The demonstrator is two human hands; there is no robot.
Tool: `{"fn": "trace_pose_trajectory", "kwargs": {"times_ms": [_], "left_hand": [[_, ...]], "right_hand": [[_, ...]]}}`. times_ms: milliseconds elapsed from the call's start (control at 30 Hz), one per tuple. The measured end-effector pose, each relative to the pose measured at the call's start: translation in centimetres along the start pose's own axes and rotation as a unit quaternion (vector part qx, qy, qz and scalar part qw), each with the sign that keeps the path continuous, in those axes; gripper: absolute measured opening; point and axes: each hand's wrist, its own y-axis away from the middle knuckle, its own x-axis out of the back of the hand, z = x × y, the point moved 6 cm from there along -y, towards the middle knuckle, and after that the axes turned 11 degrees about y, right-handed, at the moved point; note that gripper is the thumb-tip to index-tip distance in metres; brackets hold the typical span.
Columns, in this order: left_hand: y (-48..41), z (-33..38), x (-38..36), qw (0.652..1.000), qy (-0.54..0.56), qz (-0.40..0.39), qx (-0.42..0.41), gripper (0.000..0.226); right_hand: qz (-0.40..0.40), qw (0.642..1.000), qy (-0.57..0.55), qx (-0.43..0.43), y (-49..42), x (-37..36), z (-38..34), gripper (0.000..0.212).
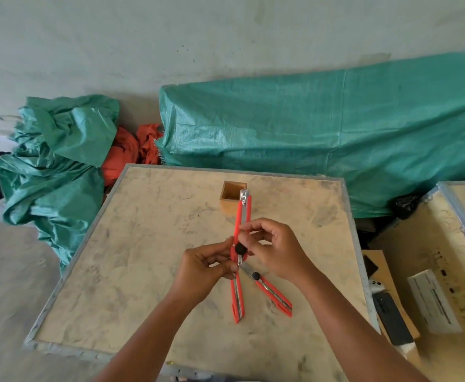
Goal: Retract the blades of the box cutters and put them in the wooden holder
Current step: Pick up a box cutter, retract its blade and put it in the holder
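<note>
Head view of a worn board table (pixel 132 271) with a metal-edged rim. Both hands are raised over its middle and share one red box cutter (pixel 242 216), held off the surface with its long axis pointing away from the person. The left hand (pixel 203 268) is closed around the cutter's near end, fingers curled about the body. The right hand (pixel 274 250) is partly closed, thumb and forefinger pinched at the cutter's midsection just above its black thumb wheel (pixel 239 248); the remaining fingers are loosely curled. The cutter's far metal tip overlaps the front right corner of the wooden holder (pixel 232 195), an open square box standing near the table's far edge; whether tip and holder touch cannot be told. Two more red cutters lie flat on the table just below the hands: one (pixel 237 297) running toward the person, the other (pixel 274 295) angled to the right, its blade end near the left hand's fingers. Green tarpaulin (pixel 322 128) covers the background.
</note>
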Motion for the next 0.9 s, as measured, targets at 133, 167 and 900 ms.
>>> {"fn": "trace_pose_trajectory", "kwargs": {"times_ms": [133, 167, 900], "left_hand": [[-4.1, -0.2, 0.9, 1.0, -0.015, -0.004, 0.006, 0.05], [-5.6, -0.3, 1.3, 1.0, -0.019, 0.0, 0.005, 0.05], [-27.2, -8.9, 4.1, 0.965, -0.244, -0.009, 0.094, 0.068]], "right_hand": [[0.053, 0.998, -0.009, -0.01, -4.3, 0.9, 0.3, 0.018], [0.061, 0.998, -0.003, -0.006, -5.7, 1.1, 0.3, 0.019], [0.142, 0.952, 0.269, 0.022, -24.5, -2.9, 10.9, 0.02]]}}
